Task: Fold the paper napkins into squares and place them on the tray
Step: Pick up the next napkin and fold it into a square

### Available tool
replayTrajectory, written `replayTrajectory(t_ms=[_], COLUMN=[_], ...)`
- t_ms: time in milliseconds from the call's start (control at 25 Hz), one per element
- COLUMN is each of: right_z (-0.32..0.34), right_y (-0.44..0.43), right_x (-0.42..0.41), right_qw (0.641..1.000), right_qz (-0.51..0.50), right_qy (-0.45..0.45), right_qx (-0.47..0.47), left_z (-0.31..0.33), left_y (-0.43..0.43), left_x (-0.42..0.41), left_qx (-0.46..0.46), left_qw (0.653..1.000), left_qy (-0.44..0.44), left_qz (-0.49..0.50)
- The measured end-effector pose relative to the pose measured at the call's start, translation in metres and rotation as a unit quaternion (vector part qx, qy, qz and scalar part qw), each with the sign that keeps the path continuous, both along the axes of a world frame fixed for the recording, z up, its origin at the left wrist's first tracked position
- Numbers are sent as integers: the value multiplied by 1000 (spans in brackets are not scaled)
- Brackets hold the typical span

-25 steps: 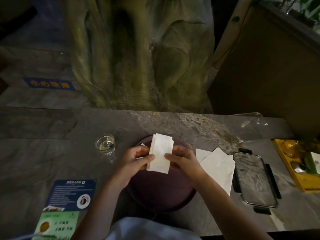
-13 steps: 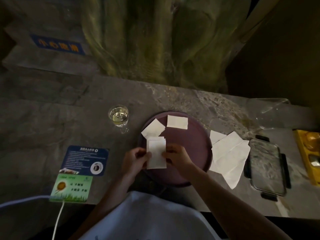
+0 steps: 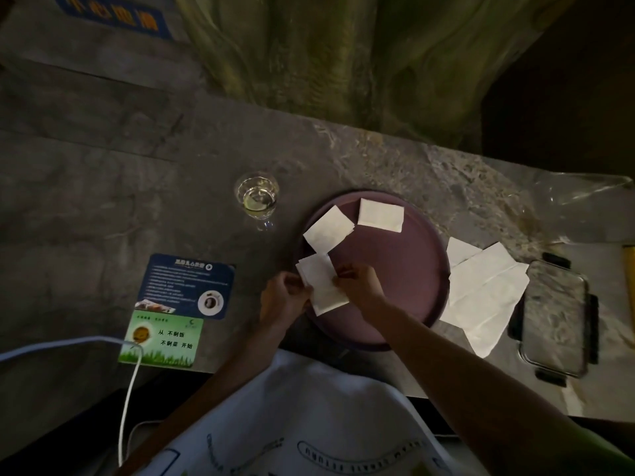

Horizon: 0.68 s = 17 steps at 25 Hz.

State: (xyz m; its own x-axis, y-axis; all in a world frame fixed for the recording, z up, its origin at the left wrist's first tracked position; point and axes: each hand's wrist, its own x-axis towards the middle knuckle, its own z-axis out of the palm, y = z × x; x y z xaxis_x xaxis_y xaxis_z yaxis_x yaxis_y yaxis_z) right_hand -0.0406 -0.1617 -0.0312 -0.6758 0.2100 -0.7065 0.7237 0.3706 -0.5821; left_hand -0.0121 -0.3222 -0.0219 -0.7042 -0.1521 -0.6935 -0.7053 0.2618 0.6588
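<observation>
A round purple tray (image 3: 405, 276) lies on the stone table. Two folded white napkins rest on its far part: one (image 3: 328, 229) tilted at the left rim, one (image 3: 380, 214) beside it. Both hands hold a third folded napkin (image 3: 321, 285) low over the tray's left edge. My left hand (image 3: 283, 298) pinches its left side and my right hand (image 3: 357, 281) pinches its right side. Unfolded napkins (image 3: 488, 293) lie in a loose pile right of the tray.
A glass (image 3: 257, 197) with clear liquid stands left of the tray. Two printed cards (image 3: 171, 304) lie near the front left, with a white cable (image 3: 127, 400) beside them. A glass container lid (image 3: 553, 317) sits at the right. A rock wall rises behind the table.
The hands brought the folded napkin down from in front of me to the tray's left edge. The view tilted downward, so two placed napkins on the tray now show.
</observation>
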Motion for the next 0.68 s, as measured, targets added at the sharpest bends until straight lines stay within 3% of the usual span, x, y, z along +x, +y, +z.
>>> replayTrajectory(t_ms=[200, 440, 680], right_z=[-15, -27, -31], right_y=[4, 9, 9], right_x=[-5, -8, -8], right_qw=[1000, 990, 978], right_qz=[4, 115, 180], right_qy=[-15, 7, 17], right_qx=[25, 86, 108], left_z=[-13, -20, -22], left_y=[-3, 4, 14], left_x=[0, -6, -10], left_qx=[1, -51, -86], left_qw=[999, 974, 951], left_qy=[1, 21, 7], left_qz=[-52, -218, -298])
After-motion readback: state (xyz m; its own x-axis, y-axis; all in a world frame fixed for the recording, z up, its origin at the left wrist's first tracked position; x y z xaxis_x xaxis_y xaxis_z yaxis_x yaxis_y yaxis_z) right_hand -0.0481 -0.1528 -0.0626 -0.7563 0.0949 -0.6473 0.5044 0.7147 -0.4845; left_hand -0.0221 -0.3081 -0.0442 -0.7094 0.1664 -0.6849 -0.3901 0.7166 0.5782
